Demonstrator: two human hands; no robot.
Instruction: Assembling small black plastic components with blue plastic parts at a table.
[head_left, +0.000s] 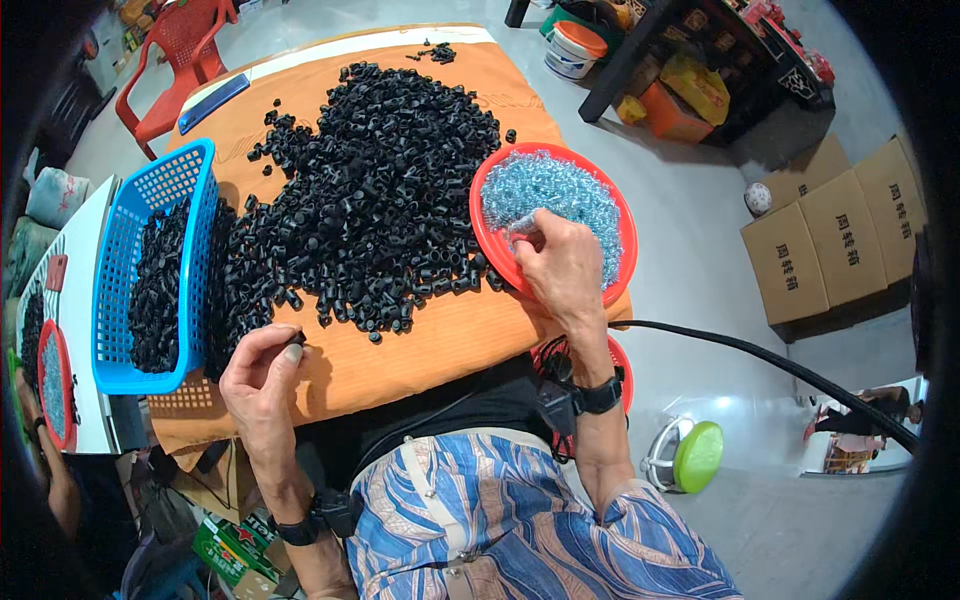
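My left hand (262, 378) is at the near edge of the table, thumb and forefinger pinched on a small black plastic part (298, 339). My right hand (560, 262) reaches over the near left rim of a round red tray (628, 225) that holds a heap of small clear bluish pieces (560, 190). Its fingers are pressed together at the pieces, and what lies between them is hidden. A large pile of small black plastic parts (380, 180) spreads between my hands and beyond them. More of these black parts (160, 290) fill a blue plastic basket (200, 170) on the left.
An orange cloth (420, 350) covers the table. Behind the basket stands a red chair (180, 60). To the right are cardboard boxes (830, 230), a green stool (698, 457) and a black cable (750, 350). Another person's arm (60, 480) shows at the left, beside another red tray (55, 385).
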